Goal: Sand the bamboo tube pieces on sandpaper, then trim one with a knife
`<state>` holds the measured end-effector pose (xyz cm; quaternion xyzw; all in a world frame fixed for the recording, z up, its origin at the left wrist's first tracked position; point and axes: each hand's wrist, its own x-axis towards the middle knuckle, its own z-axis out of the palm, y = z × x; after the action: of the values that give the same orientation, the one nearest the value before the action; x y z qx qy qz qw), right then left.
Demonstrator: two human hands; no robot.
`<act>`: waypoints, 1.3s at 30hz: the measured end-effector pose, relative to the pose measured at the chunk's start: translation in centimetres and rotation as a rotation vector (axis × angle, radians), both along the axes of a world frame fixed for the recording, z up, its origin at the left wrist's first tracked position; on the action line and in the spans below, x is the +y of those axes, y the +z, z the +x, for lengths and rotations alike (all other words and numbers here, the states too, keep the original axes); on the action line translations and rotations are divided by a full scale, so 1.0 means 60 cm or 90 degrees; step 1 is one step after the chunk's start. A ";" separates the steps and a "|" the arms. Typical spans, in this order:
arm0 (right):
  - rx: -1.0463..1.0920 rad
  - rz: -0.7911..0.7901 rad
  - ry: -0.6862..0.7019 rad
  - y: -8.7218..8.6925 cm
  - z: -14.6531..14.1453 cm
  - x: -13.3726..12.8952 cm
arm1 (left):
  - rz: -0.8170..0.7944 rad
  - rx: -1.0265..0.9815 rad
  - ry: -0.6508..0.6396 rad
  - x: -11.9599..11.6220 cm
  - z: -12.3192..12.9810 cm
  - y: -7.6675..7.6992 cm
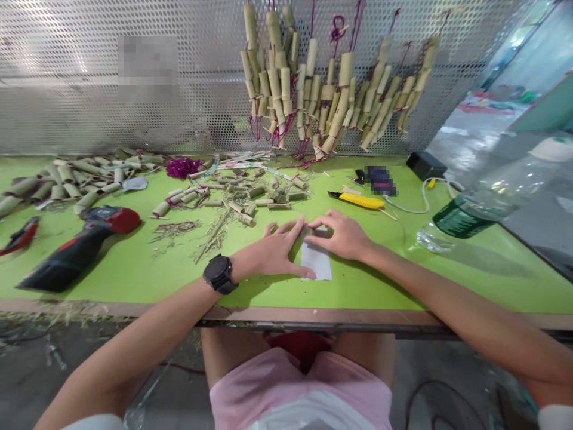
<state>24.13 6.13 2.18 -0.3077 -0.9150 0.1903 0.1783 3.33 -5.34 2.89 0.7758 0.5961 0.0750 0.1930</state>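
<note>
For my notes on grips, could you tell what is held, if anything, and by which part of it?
It cannot be told: the left hand has its thumb low on the white paper; the right hand partly covers its top.

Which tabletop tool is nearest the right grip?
The slim yellow utility knife, just beyond it; the bulky black-red power tool and smaller red tool lie far left.

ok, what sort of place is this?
Likely a craft workshop: a power tool and a yellow knife lie on the green table, and strung bamboo pieces hang behind it.
</note>
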 end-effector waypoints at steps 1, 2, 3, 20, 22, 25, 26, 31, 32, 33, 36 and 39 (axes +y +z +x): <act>0.000 0.012 -0.024 0.001 0.000 0.001 | 0.001 0.000 0.001 0.000 0.000 0.000; 0.002 0.018 -0.037 0.001 0.000 0.001 | 0.001 0.000 0.000 0.000 0.000 0.001; 0.005 0.018 -0.032 0.002 0.000 0.001 | -0.001 0.000 -0.003 0.000 0.000 0.001; -0.004 0.094 -0.023 -0.006 0.008 0.012 | 0.006 0.001 -0.003 0.000 -0.001 -0.004; 0.038 0.112 -0.052 -0.006 0.010 0.026 | 0.017 -0.002 -0.006 0.000 -0.003 -0.007; 0.192 0.037 -0.054 -0.001 0.010 0.027 | 0.058 0.002 -0.021 0.001 -0.007 -0.012; 0.247 -0.023 -0.050 0.001 0.009 0.021 | 0.080 0.001 -0.028 0.002 -0.008 -0.013; 0.346 -0.313 0.041 0.010 0.003 -0.018 | 0.230 -0.051 -0.021 0.012 -0.014 -0.008; 0.342 -0.344 0.064 0.011 0.003 -0.025 | 0.265 -0.068 -0.011 0.014 -0.013 -0.006; 0.337 -0.370 0.083 0.011 0.003 -0.030 | 0.301 -0.085 -0.002 0.016 -0.013 -0.005; 0.326 -0.411 0.111 0.010 0.004 -0.039 | 0.394 -0.121 0.007 0.018 -0.010 -0.006; 0.310 -0.411 0.111 0.010 0.007 -0.043 | 0.457 -0.136 0.004 0.018 -0.007 -0.009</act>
<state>24.57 3.57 2.76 -0.2151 -0.7622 0.5490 0.2670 2.89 -4.26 2.34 0.7800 0.5108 0.3603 -0.0303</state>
